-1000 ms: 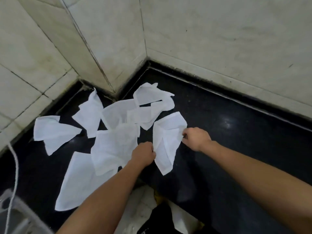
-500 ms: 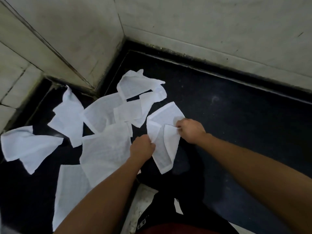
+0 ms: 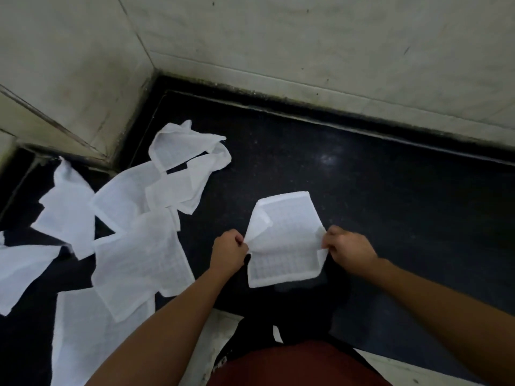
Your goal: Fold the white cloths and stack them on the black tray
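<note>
A white waffle-weave cloth [image 3: 284, 240] is spread between my two hands above the black counter [image 3: 390, 196]. My left hand [image 3: 228, 253] pinches its left edge, where a corner is turned over. My right hand [image 3: 348, 247] pinches its right edge. Several other white cloths [image 3: 139, 257] lie crumpled and overlapping on the counter to the left, reaching back to the corner of the wall. No black tray is in view.
Pale tiled walls [image 3: 306, 51] close the counter at the back and left, with a jutting wall corner [image 3: 92, 129] at the left. The counter's near edge runs just below my hands. Dark and red clothing [image 3: 292, 363] shows at the bottom.
Both hands have lifted one cloth off the pile, carried it to the right and opened it out between them. The camera has turned to the right.
</note>
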`<state>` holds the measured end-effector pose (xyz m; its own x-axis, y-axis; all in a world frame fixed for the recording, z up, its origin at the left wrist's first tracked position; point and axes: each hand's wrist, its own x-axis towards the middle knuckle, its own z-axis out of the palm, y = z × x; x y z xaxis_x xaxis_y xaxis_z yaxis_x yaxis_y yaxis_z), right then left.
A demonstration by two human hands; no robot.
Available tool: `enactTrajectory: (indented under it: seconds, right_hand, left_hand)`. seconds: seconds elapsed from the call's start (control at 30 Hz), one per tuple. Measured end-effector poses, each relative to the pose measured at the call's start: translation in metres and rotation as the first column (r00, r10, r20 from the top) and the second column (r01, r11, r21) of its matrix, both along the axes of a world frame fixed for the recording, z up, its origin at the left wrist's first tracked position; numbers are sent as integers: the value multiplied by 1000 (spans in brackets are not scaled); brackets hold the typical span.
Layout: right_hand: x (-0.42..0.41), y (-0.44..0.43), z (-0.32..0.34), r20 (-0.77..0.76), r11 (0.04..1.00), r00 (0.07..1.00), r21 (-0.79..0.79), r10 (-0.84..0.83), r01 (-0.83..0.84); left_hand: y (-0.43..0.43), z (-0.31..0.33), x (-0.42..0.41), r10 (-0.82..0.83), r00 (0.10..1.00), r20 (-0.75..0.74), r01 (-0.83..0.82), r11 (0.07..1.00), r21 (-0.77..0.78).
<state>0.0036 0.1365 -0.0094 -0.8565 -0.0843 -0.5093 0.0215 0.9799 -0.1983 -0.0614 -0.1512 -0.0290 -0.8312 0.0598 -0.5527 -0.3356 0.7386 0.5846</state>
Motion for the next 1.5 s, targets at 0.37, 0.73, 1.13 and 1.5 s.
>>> enactTrajectory:
  seconds: [0.37, 0.73, 1.13, 1.5]
  right_hand:
    - [-17, 1, 6, -149, 978, 976, -156, -159, 136]
    - [-40, -16, 4, -33, 999, 999, -32, -33, 31]
    - [70, -19, -6, 38, 941, 941, -13, -337, 338]
    - [82, -20, -9, -7, 780, 864, -434, -504, 451]
  left_hand:
    - [24, 4, -29, -408, 901, -148, 325, 860, -394]
    - [25, -8, -54, -55, 996, -66, 32, 954, -298]
    - [4, -7, 50, -52, 967, 248, 130, 942, -310]
    - [-3, 19, 84, 188, 981, 43, -190, 980, 56]
